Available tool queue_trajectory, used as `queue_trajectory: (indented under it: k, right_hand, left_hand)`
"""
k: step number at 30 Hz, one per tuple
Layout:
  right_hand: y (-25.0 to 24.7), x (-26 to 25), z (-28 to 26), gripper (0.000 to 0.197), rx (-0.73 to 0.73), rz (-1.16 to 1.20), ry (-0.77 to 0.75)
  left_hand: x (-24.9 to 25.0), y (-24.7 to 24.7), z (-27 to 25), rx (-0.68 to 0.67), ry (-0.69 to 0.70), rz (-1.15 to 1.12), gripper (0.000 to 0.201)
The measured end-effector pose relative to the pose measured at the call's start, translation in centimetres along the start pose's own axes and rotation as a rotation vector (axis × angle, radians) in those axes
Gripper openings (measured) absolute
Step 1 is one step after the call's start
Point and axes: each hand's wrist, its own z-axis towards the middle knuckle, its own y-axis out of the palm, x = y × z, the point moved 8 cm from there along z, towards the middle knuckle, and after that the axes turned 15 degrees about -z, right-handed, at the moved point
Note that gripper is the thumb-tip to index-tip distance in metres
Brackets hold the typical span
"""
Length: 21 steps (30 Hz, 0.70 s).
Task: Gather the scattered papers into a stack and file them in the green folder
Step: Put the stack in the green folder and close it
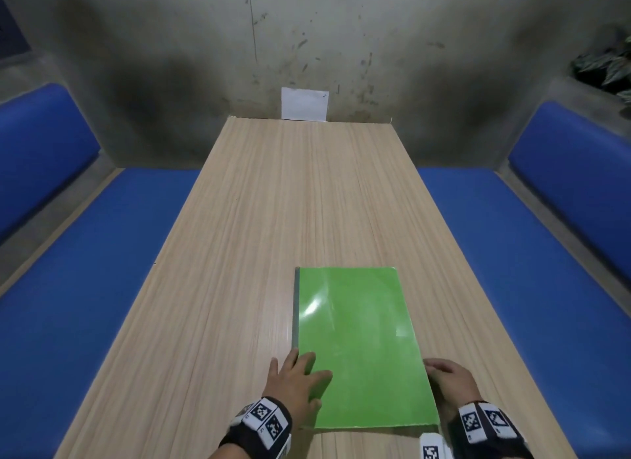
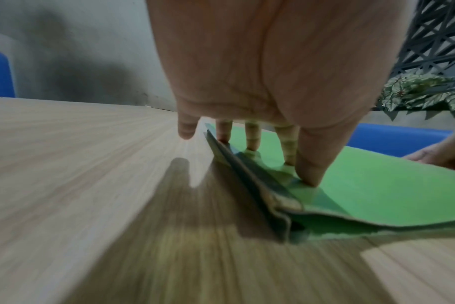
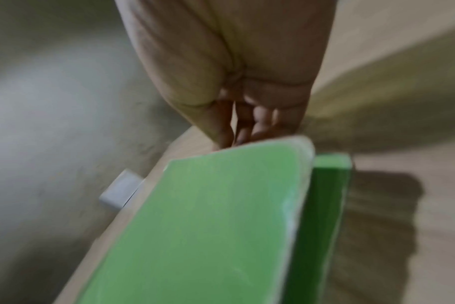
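The green folder (image 1: 358, 339) lies closed on the near half of the wooden table (image 1: 273, 202), its grey spine on the left. My left hand (image 1: 297, 376) presses flat on its near left corner, fingers straight beside the spine (image 2: 247, 185). My right hand (image 1: 444, 373) is at the folder's right edge with fingers curled round the front cover (image 3: 208, 226), which stands slightly raised over the darker back cover (image 3: 325, 205). A pale edge shows under the cover in the blurred right wrist view. No loose papers lie on the table.
A white sheet (image 1: 305, 104) stands against the grey wall at the table's far end. Blue cushioned benches (image 1: 85, 270) (image 1: 529, 253) run along both sides. A leafy plant (image 1: 607, 69) sits at the far right.
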Motion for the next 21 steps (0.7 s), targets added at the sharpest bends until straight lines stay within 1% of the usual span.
queue_trajectory:
  k: [1,2,3,5,6,7,9,11,13,15,17,21]
  right_hand:
    - [-0.6,-0.4,-0.2,0.025,0.074,-0.104,-0.035]
    - [-0.7,-0.7,-0.4,0.03,0.113,-0.18,-0.057]
    - [-0.4,-1.0,-0.9,0.037,0.108,-0.217,-0.067]
    - [0.6,-0.7,-1.3,0.052,0.061,-0.295,-0.058]
    - [1.0,-0.6,-1.4,0.057,0.047,-0.332,-0.047]
    - [1.3,-0.6,-1.4,0.059,0.04,-0.366,-0.038]
    - [1.8,-0.4,-1.2,0.058,0.024,-0.367,-0.007]
    - [2.0,-0.3,-1.1,0.051,-0.008,-0.298,0.036]
    - [2.1,-0.7,-1.3,0.038,-0.011,-0.21,0.04]
    - [2.4,-1.3,-1.8,0.034,-0.008,-0.142,0.016]
    - [3.1,-1.8,-2.4,0.032,-0.011,-0.121,-0.022]
    - [5.8,-1.7,-3.3,0.028,-0.071,-0.092,-0.071]
  left_hand:
    - [0.1,-0.1,-0.1,0.008,0.0,-0.022,0.053]
    - [0.1,-0.4,-0.2,0.029,-0.002,-0.067,0.053]
    - [0.1,-0.8,-0.3,0.07,-0.008,-0.137,0.054]
    - [-0.5,-2.0,-0.7,0.217,-0.039,-0.33,0.059]
    - [-1.3,-2.5,-0.8,0.294,-0.073,-0.443,0.061]
    - [-2.1,-2.7,-0.9,0.342,-0.118,-0.568,0.061]
    - [-3.5,-2.1,-0.9,0.345,-0.217,-0.807,0.061]
    - [-4.3,-1.3,-0.9,0.299,-0.294,-0.966,0.058]
    - [-5.0,-1.0,-1.0,0.264,-0.327,-1.021,0.049]
    - [-5.9,-1.3,-1.3,0.268,-0.331,-1.053,0.041]
    - [-7.3,-1.8,-1.8,0.296,-0.347,-1.072,0.04]
    - [-10.5,-2.7,-3.3,0.377,-0.361,-1.082,0.039]
